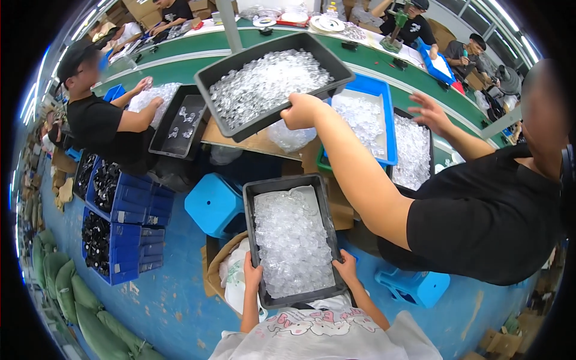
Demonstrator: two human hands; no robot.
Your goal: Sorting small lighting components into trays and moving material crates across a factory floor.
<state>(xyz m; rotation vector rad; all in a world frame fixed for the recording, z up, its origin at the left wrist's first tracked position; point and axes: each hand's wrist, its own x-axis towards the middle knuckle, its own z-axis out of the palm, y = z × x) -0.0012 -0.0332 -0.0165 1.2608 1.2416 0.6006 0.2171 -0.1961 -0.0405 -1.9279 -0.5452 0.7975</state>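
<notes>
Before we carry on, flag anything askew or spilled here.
The upper black tray stands out: skewed and raised, loaded with clear pieces, with just one co-worker's hand visibly gripping it. No spill shows around the lower tray.

Grey T-shirt: worn by the person at the lower edge; pink lettering runs across the chest, among printed cartoon figures, bent by the folds.
White plastic bag: in the carton beside the person, it bears a green print, crumpled and too small to read.
Blue bins: small pale labels sit on their sides, their writing too small to make out.
</notes>
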